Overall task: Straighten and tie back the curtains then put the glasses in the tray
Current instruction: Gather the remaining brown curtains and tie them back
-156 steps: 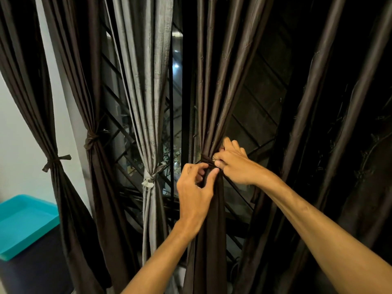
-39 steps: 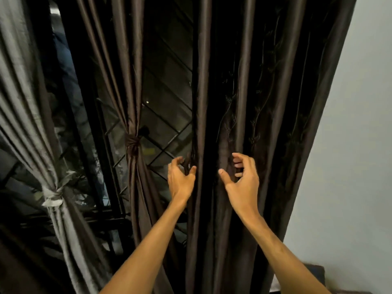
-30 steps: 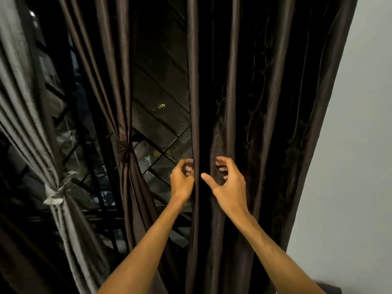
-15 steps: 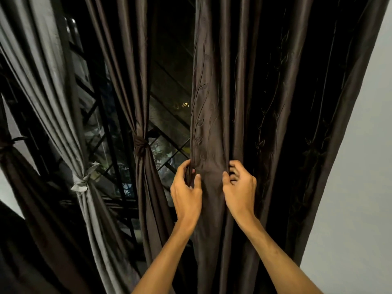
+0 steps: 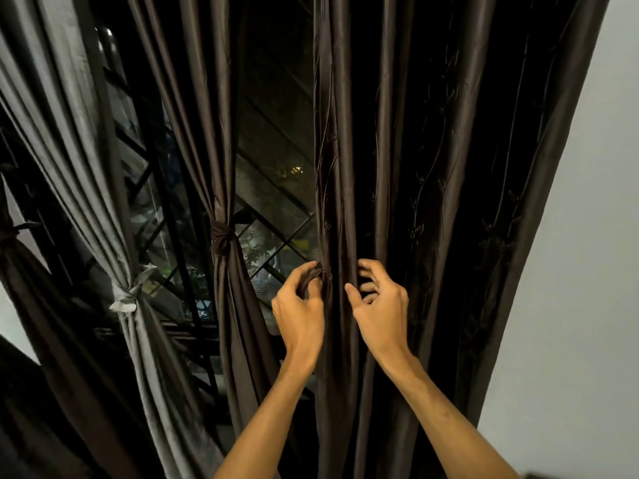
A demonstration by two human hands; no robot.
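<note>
Since half a second ago left hand (image 5: 300, 307) pinches curtain (image 5: 432, 202) edge, right hand (image 5: 377, 302) curls half-open into folds; soft, slippery, gather mid-height.

Dark brown curtain (image 5: 432, 167) with faint leaf embroidery, grey curtain (image 5: 69, 150), white wall (image 5: 587, 271)

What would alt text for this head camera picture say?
Two bare hands, left hand and right hand, gather the folds of an untied dark brown curtain. To its left hang a tied brown curtain and a tied grey curtain.
</note>
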